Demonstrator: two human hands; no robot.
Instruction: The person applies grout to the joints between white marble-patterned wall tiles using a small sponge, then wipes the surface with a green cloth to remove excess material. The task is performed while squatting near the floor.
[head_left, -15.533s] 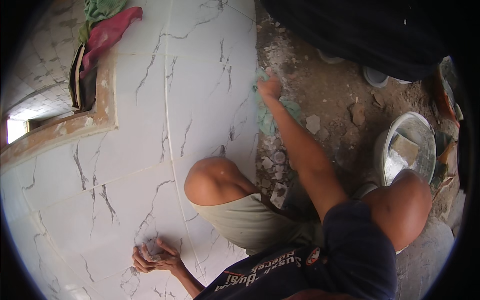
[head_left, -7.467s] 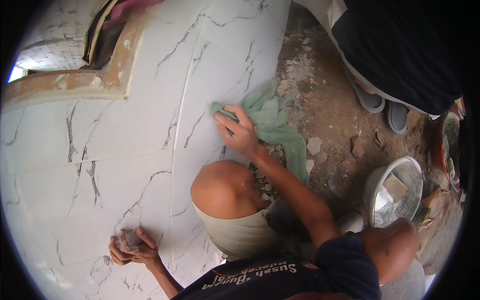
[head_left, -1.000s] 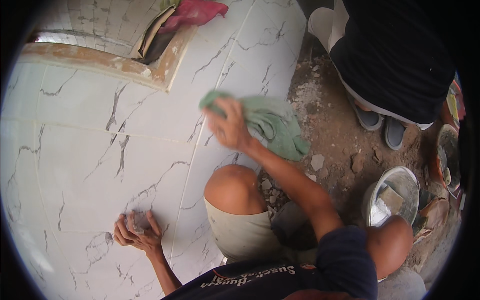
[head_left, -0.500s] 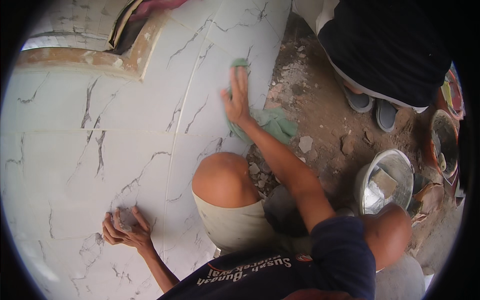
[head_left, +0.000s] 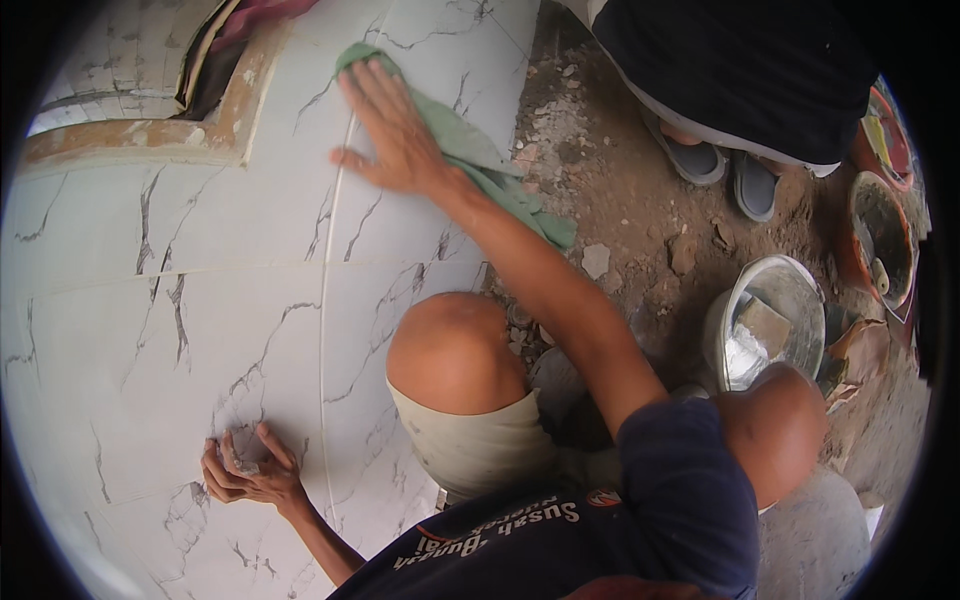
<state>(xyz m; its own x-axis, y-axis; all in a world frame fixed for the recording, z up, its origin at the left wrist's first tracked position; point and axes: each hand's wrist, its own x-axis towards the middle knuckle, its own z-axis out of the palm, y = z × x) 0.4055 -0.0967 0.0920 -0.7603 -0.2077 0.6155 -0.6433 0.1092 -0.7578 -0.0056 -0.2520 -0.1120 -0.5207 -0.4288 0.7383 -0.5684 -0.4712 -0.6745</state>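
White tiles with dark veins spread in front of me and to my left. With its fingers stretched out, my right hand presses a green cloth against the tiled surface near a light joint line. The cloth is bunched at the fingertips and trails off to the right, beyond the tile edge. My left hand rests lower left on the tiles, its fingers curled around something small and greyish that I cannot make out.
A wooden-framed opening is at upper left. Rubble and dirt lie to the right. A person in dark clothing and grey sandals is at upper right. A metal basin holds a tile-like piece; an orange bucket stands beyond it.
My right hand has slid the green cloth farther away and to the left across the tiles. The left hand keeps nearly the same spot. The view has shifted slightly.
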